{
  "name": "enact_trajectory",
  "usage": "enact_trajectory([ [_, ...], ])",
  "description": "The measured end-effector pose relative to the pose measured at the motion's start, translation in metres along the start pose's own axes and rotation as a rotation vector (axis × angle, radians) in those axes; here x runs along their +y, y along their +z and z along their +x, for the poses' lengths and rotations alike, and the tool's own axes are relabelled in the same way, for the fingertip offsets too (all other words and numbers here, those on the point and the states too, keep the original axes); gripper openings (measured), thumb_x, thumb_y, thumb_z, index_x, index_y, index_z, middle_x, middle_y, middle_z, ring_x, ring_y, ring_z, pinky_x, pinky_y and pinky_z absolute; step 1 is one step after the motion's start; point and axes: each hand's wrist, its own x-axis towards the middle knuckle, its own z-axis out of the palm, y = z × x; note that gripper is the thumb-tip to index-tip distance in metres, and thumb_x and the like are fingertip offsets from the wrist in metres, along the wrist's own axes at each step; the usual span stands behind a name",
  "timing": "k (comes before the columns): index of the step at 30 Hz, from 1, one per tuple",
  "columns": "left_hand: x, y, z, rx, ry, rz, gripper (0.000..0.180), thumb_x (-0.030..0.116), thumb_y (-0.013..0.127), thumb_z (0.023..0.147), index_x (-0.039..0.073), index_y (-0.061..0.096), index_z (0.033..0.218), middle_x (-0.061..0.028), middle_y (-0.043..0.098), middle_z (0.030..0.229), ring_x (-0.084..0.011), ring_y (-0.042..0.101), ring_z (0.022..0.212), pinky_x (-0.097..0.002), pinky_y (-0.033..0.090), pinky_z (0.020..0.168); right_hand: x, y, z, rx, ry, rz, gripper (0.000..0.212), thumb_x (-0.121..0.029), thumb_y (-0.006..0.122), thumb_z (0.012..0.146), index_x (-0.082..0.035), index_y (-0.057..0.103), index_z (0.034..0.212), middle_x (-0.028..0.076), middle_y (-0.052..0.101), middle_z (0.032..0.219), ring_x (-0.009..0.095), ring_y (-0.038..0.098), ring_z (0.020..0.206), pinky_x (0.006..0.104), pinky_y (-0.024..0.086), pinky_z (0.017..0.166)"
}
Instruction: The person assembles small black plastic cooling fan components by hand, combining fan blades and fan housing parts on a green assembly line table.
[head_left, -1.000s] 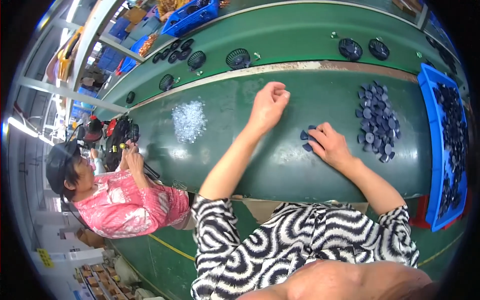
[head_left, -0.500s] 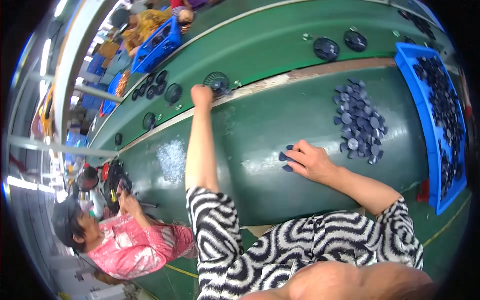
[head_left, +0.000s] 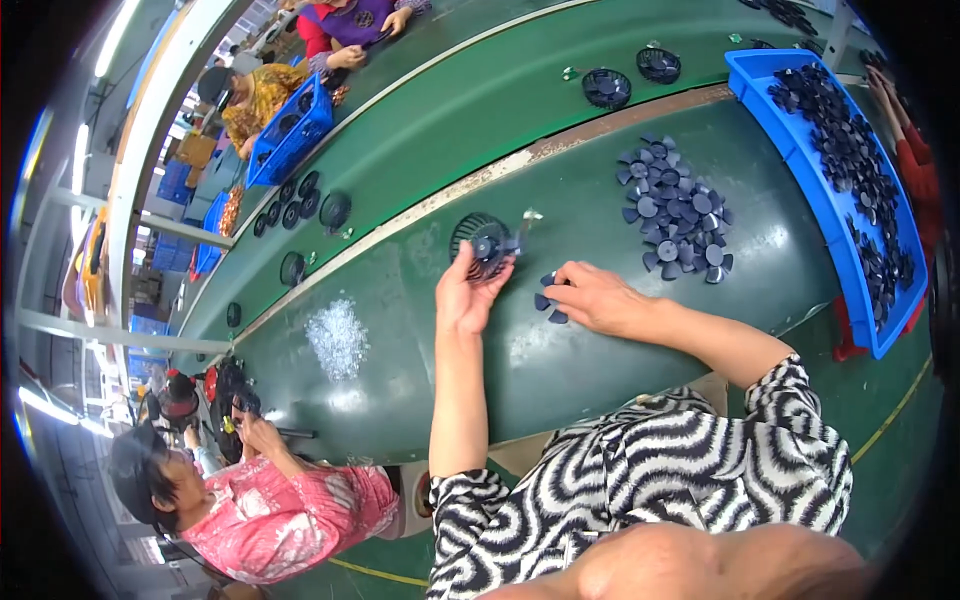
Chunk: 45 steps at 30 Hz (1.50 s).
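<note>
My left hand (head_left: 468,300) grips a round black fan housing (head_left: 480,243) with a ribbed rim, held above the green work surface. A short wire with a small pale end (head_left: 530,216) trails from its right side. Close by on the right, my right hand (head_left: 592,298) pinches a small dark fan blade (head_left: 547,302), its vanes showing past my fingertips. The blade and the housing are apart. Farther right lies a loose pile of similar dark fan blades (head_left: 690,205).
A blue crate (head_left: 782,140) full of dark fan blades stands at the right. Small clear pieces (head_left: 337,338) lie heaped on the left. Beyond a worn ledge, a green belt (head_left: 430,130) carries more housings (head_left: 606,88). A co-worker in pink (head_left: 290,510) sits at the left.
My left hand has brought the housing from the belt back over the work surface, toward my right hand. My right hand has shifted slightly left, still pinching the fan blade.
</note>
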Motion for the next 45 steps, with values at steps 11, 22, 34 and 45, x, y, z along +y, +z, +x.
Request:
enact_trajectory([
  [11,-0.031,0.006,-0.01,-0.135,0.165,0.141,0.026,0.025,0.059,0.093,0.002,0.056,0.105,-0.0104,0.065,0.098,-0.0203,0.066,0.087,-0.0369,0.056,0.077,-0.054,-0.04,0.006,-0.405,0.024,0.021,0.034,-0.017,0.068,0.078,-0.006,0.058,0.108,0.014,0.053,0.09,0.033,0.057,0.08,0.0422,0.048,0.067],
  [22,-0.035,0.023,-0.023,-0.148,0.232,0.134,0.044,0.047,0.047,0.096,0.006,0.058,0.107,-0.0044,0.063,0.097,-0.0137,0.062,0.085,-0.0322,0.055,0.075,-0.025,-0.004,0.067,0.07,0.05,-0.344,0.03,-0.015,0.07,0.076,-0.008,0.054,0.1,0.011,0.052,0.09,0.032,0.059,0.08,0.0446,0.048,0.063],
  [34,-0.038,0.023,-0.019,-0.095,0.395,0.387,0.029,0.013,0.065,0.089,-0.002,0.055,0.111,-0.0044,0.061,0.099,-0.0101,0.057,0.088,-0.0255,0.048,0.079,-0.019,0.001,0.072,0.109,0.022,-0.323,0.021,-0.011,0.065,0.075,-0.007,0.054,0.092,0.013,0.05,0.085,0.032,0.057,0.081,0.0445,0.048,0.062],
  [45,-0.04,0.019,-0.015,-0.038,0.406,0.387,0.03,0.014,0.065,0.088,-0.003,0.056,0.111,-0.0055,0.062,0.098,-0.0107,0.057,0.087,-0.0255,0.048,0.078,-0.027,-0.007,0.072,0.097,0.002,-0.318,0.041,-0.007,0.07,0.071,-0.007,0.056,0.11,0.01,0.053,0.093,0.03,0.057,0.085,0.041,0.049,0.065],
])
